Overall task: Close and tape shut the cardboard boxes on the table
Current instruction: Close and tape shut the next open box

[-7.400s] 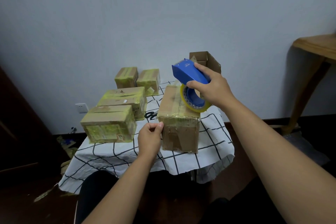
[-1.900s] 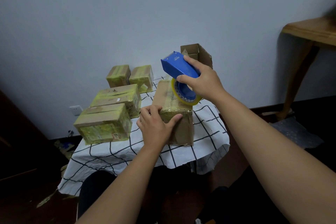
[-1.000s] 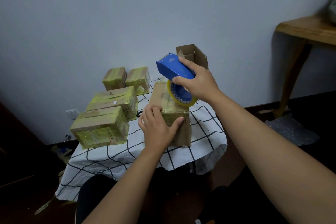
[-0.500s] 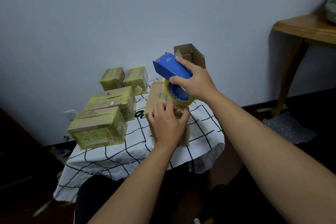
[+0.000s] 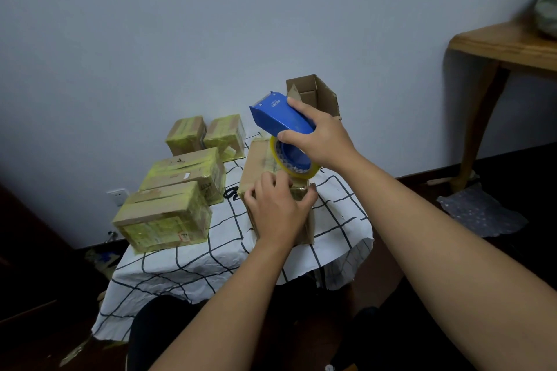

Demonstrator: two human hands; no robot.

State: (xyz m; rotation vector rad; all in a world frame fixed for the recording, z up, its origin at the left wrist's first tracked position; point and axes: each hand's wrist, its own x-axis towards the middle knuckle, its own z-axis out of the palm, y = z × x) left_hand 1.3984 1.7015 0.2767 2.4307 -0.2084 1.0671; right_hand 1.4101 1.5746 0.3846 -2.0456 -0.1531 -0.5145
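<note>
- A closed brown cardboard box (image 5: 259, 166) is stood near the front right of the counter (image 5: 193, 268), which is draped in a white cloth with a black grid pattern.
- The near top edge of this box is covered by the left hand (image 5: 278, 211); its grip is wrapped over the corner, the fingers pressed on the top and the thumb (image 5: 309, 197) laid along the right side.
- A blue tape dispenser (image 5: 278, 117) is held in the right hand (image 5: 319, 138), whose grip is clamped round the dispenser body, with the thumb on the near side and the fingers over the top.
- The yellowish tape roll (image 5: 294, 161) on the dispenser is set down against the top of the box, just behind the left hand's fingers.
- To the left of the box, two larger boxes wrapped in yellow tape are placed one behind the other: a near one (image 5: 164, 215) and a farther one (image 5: 187, 172).
- Behind these, two small taped boxes (image 5: 187, 135) (image 5: 226, 134) are lined up side by side near the wall.
- An open cardboard box (image 5: 316, 93), flaps upright, is seen behind the right hand.
- A black object (image 5: 230, 191), partly hidden, is lying on the cloth between the boxes.
- A wooden side table (image 5: 500, 48) is visible at the right.
</note>
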